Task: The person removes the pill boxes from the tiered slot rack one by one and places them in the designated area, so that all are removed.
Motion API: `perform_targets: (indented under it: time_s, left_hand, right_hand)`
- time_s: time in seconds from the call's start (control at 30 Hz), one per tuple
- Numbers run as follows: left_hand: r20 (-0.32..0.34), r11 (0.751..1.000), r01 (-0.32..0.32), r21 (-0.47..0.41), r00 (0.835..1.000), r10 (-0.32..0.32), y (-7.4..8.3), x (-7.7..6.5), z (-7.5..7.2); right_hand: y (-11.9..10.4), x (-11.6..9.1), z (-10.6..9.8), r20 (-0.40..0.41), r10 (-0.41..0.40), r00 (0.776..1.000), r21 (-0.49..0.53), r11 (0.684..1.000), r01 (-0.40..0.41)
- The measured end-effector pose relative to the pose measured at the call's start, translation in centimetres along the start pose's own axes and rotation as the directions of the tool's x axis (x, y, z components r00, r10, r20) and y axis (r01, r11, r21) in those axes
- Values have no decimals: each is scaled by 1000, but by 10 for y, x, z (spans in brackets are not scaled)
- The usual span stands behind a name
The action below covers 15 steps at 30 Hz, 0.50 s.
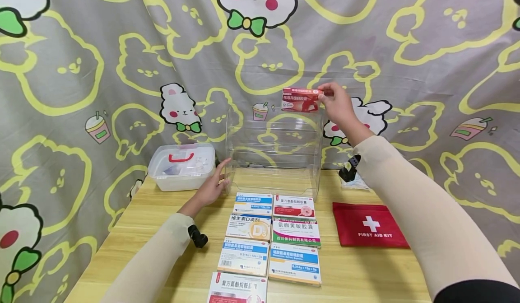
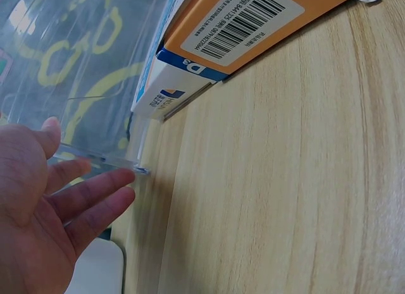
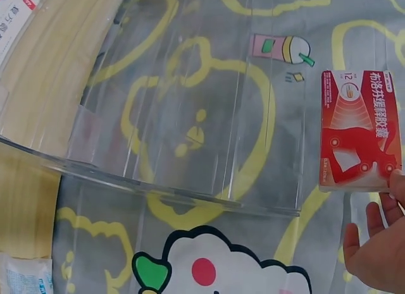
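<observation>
My right hand (image 1: 339, 109) pinches a red medicine box (image 1: 300, 100) by its right end, above the top of a clear acrylic rack (image 1: 276, 158). In the right wrist view the red box (image 3: 359, 129) faces the camera, apart from the rack's top edge. Down at the rack's left side, my left hand (image 1: 212, 187) has its fingers extended against or beside the clear side panel; the left wrist view shows the palm (image 2: 44, 218) with fingertips by the rack's lower corner. Several medicine boxes lie in two columns before the rack, among them a vitamin D box (image 1: 248, 227) and a green-and-purple box (image 1: 296, 232).
A clear-lidded plastic case (image 1: 181, 167) with a red handle stands left of the rack. On the right lie a red first aid pouch (image 1: 370, 224) and a white packet (image 1: 354, 184). A patterned curtain (image 1: 260, 54) hangs behind the wooden table (image 1: 122, 244).
</observation>
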<state>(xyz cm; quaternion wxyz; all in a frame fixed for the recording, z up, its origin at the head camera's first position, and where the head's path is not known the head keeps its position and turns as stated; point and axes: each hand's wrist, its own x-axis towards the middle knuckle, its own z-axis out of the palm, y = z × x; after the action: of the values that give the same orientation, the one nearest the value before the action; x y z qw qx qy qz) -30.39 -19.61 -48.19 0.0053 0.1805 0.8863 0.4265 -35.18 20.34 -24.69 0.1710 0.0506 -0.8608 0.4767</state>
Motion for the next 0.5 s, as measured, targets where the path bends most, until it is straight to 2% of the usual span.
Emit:
perform_targets:
  time_s: [0.5]
  left_hand:
    - [3, 1000, -7, 2, 1000, 7, -1, 1, -1]
  right_hand:
    - [12, -37, -1, 68, -84, 994, -19, 996, 85]
